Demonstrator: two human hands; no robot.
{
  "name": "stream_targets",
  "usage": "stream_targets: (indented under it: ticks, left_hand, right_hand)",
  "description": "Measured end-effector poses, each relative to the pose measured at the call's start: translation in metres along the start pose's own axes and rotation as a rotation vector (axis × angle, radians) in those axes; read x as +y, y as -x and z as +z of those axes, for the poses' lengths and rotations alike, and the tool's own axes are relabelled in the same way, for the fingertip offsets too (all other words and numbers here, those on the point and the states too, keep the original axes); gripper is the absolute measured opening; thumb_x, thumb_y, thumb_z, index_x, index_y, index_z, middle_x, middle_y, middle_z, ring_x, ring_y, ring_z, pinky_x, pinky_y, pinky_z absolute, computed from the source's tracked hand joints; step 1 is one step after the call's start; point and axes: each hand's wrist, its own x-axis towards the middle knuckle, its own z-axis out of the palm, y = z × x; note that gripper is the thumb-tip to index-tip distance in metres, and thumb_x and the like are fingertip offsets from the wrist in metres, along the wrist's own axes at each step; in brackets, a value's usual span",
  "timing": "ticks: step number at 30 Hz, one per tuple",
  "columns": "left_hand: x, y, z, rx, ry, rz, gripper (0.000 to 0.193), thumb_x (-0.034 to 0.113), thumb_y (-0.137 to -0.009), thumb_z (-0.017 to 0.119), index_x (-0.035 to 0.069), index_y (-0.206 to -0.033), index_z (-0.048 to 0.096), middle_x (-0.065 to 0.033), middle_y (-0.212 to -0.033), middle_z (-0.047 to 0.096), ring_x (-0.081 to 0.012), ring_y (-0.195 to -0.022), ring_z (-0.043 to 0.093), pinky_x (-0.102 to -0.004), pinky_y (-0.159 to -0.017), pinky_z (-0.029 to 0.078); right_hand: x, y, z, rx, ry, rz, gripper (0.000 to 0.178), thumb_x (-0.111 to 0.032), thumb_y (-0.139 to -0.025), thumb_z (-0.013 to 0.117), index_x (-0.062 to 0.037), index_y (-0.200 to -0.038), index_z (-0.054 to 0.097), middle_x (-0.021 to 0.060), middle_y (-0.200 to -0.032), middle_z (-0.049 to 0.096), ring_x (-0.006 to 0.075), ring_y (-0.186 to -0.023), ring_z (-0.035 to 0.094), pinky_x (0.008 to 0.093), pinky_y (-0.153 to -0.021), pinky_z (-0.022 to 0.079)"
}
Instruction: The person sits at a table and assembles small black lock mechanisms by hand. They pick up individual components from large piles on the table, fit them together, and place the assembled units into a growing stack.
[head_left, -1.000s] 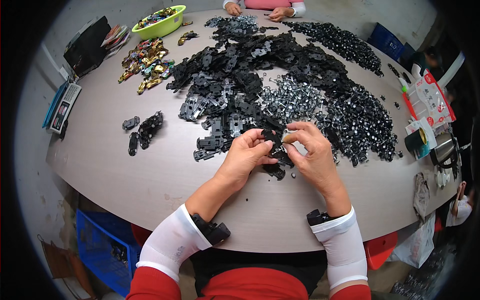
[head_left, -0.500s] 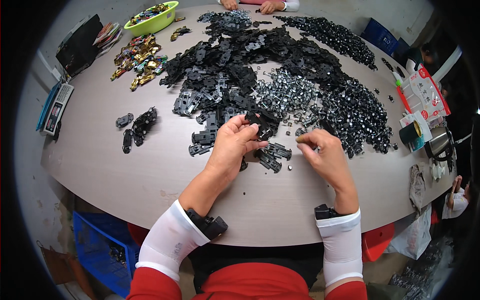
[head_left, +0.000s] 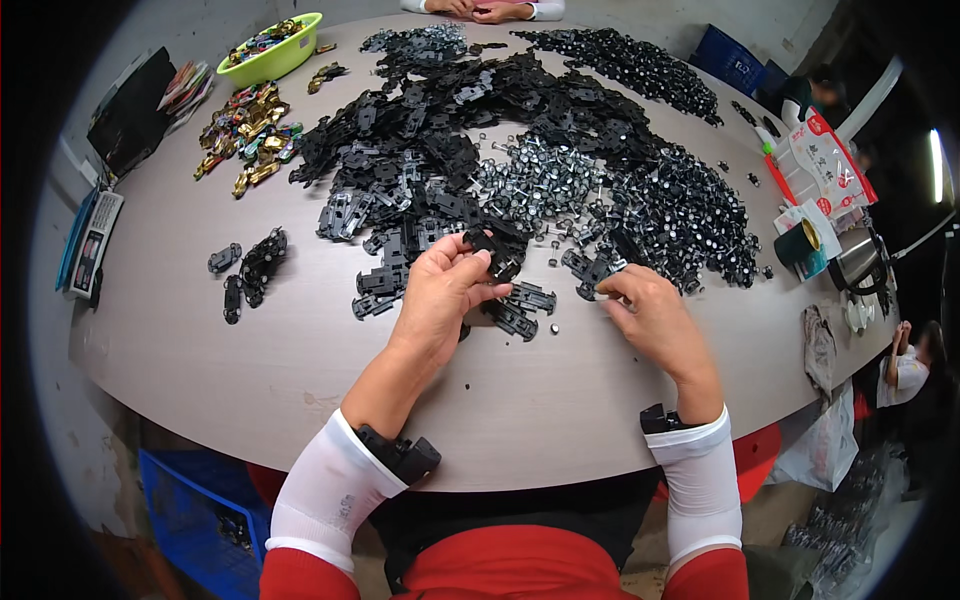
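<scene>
Since half a second ago, both hands have parted slightly, the right hand (head_left: 655, 318) drawing toward the table's near edge. A red-and-white pouch (head_left: 822, 163) stands at the far right rim beside a dark green tape roll (head_left: 800, 245); a lime-green bowl (head_left: 272, 48) of coloured pieces sits far left. The left hand (head_left: 440, 295) pinches a black plastic chassis part (head_left: 487, 247) between thumb and fingertips, raised just above the heap. The right hand's fingers close narrowly on a small silvery piece (head_left: 603, 293), too small to identify. Black parts (head_left: 420, 150) and metal axles (head_left: 540, 180) blanket the round grey table (head_left: 200, 340); a blue crate (head_left: 195, 510) sits on the floor below.
</scene>
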Motion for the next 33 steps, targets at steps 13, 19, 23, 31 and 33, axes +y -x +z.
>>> stream_targets:
  ticks: [13, 19, 23, 31, 33]
  left_hand:
    - [0.005, -0.006, -0.008, 0.098, 0.091, 0.137, 0.012, 0.004, -0.094, 0.055, 0.001, -0.106, 0.056, -0.0025, -0.09, 0.059, -0.0104, -0.078, 0.06, -0.0353, -0.08, 0.059]
    - [0.002, -0.002, -0.001, 0.011, 0.024, 0.039, 0.015, 0.004, -0.094, 0.054, 0.001, -0.108, 0.057, -0.0042, -0.096, 0.062, -0.0119, -0.081, 0.064, -0.0323, -0.077, 0.06]
    - [0.003, -0.001, 0.001, -0.016, 0.02, 0.032, 0.015, 0.006, -0.094, 0.057, 0.003, -0.108, 0.058, -0.0038, -0.095, 0.065, -0.0125, -0.082, 0.066, -0.0331, -0.077, 0.06]
    - [-0.003, -0.002, -0.001, -0.008, 0.027, 0.0, 0.013, 0.006, -0.094, 0.057, 0.004, -0.107, 0.058, -0.0017, -0.089, 0.063, -0.0092, -0.076, 0.063, -0.0342, -0.079, 0.06]
    - [-0.002, -0.001, 0.0, -0.011, 0.02, -0.001, 0.011, 0.006, -0.094, 0.057, 0.004, -0.105, 0.058, -0.0013, -0.088, 0.063, -0.0085, -0.075, 0.062, -0.034, -0.079, 0.06]
  right_hand:
    - [0.032, 0.0, -0.016, 0.158, 0.131, 0.107, 0.01, -0.007, -0.08, 0.067, -0.0032, -0.089, 0.07, 0.0124, -0.084, 0.064, 0.0307, -0.086, 0.063, 0.0403, -0.078, 0.05]
    - [0.031, -0.043, -0.004, 0.14, 0.077, -0.05, 0.018, -0.006, -0.079, 0.066, -0.0032, -0.096, 0.071, 0.0136, -0.09, 0.064, 0.0306, -0.092, 0.061, 0.0398, -0.084, 0.049]
    - [0.024, -0.07, 0.015, 0.168, 0.157, -0.15, 0.013, -0.004, -0.077, 0.067, -0.0007, -0.09, 0.069, 0.013, -0.089, 0.062, 0.0313, -0.094, 0.06, 0.0408, -0.086, 0.05]
    - [0.025, -0.069, 0.024, 0.166, 0.116, -0.061, 0.013, -0.006, -0.079, 0.069, 0.0001, -0.09, 0.069, 0.014, -0.088, 0.065, 0.0312, -0.089, 0.063, 0.0385, -0.081, 0.051]
    - [0.022, -0.062, 0.024, 0.263, 0.001, -0.043, 0.011, -0.005, -0.078, 0.069, 0.0014, -0.086, 0.067, 0.0155, -0.086, 0.067, 0.0327, -0.083, 0.065, 0.04, -0.077, 0.052]
